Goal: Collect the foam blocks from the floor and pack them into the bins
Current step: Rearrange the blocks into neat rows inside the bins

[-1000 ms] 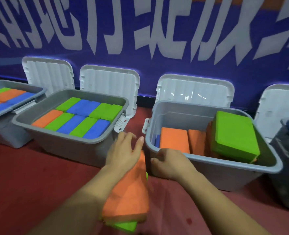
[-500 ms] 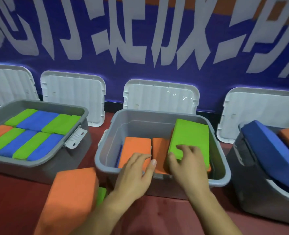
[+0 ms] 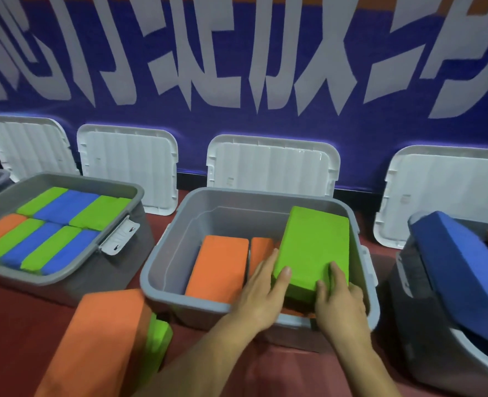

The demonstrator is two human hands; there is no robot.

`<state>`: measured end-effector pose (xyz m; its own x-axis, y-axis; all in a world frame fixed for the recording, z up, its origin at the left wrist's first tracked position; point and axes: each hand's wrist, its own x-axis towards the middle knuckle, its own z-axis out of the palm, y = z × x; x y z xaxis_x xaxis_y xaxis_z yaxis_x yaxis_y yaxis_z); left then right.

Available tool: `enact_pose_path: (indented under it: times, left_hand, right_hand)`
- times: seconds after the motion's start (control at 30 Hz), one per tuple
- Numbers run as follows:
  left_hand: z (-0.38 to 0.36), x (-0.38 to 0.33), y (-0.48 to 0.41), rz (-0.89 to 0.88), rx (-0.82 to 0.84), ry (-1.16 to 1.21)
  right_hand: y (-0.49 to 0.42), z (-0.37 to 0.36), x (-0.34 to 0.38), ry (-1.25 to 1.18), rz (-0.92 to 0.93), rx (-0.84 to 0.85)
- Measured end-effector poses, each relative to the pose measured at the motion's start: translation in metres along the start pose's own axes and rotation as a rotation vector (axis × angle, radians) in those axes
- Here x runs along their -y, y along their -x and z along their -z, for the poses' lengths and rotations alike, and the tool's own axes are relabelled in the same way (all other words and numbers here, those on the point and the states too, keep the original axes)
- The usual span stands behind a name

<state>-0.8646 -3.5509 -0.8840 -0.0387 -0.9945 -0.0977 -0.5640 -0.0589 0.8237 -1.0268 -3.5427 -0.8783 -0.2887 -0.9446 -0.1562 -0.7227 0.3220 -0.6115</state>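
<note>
Both my hands grip a green foam block (image 3: 313, 249) that lies tilted inside the middle grey bin (image 3: 165, 259). My left hand (image 3: 261, 293) holds its near left corner, my right hand (image 3: 338, 302) its near right edge. Two orange blocks (image 3: 218, 266) lie flat in the bin to the left of the green one. On the red floor in front, an orange block (image 3: 96, 345) rests over a green block (image 3: 157, 345).
The left grey bin (image 3: 116, 196) is packed with green, blue and orange blocks. A right bin (image 3: 409, 296) holds a big blue block (image 3: 463, 267) sticking out. White lids (image 3: 271, 167) lean on the blue banner wall behind.
The view has shifted right, bringing the middle bin to the centre. My left hand has moved from the orange block to the green block's corner; my right hand has slid to its near edge.
</note>
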Motion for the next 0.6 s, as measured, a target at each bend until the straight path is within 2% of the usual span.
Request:
enact_pose_path:
  times: [0.07,0.13,0.2,0.27,0.3,0.37,0.4,0.5,0.6]
  left_hand:
    - [0.003,-0.004,0.001,-0.028,0.088,0.001]
    - [0.01,-0.006,-0.001,-0.057,0.131,-0.105]
    - [0.028,-0.006,-0.011,-0.051,0.073,-0.205]
    - [0.056,0.001,-0.019,0.021,-0.033,-0.255]
    - [0.072,0.009,-0.025,0.069,-0.068,-0.266]
    - [0.1,0.031,-0.038,0.177,-0.085,-0.293]
    - [0.111,0.043,-0.044,0.231,-0.076,-0.328]
    - [0.124,0.076,-0.061,0.408,-0.014,-0.403]
    - [0.115,0.105,-0.074,0.579,0.066,-0.414]
  right_hand:
    - [-0.007,0.008,0.0,0.017,0.011,-0.042]
    - [-0.009,0.015,0.008,0.097,0.025,-0.086]
    - [-0.012,0.017,0.025,0.126,0.068,-0.2]
    - [-0.013,0.006,0.049,0.043,0.221,-0.313]
    - [-0.012,-0.004,0.064,-0.03,0.305,-0.3]
    - [-0.012,-0.032,0.093,-0.205,0.385,-0.085]
    - [-0.014,-0.049,0.105,-0.242,0.367,0.045]
    - [-0.033,-0.105,0.115,-0.207,0.138,0.409]
    - [-0.049,-0.147,0.105,-0.13,-0.028,0.593]
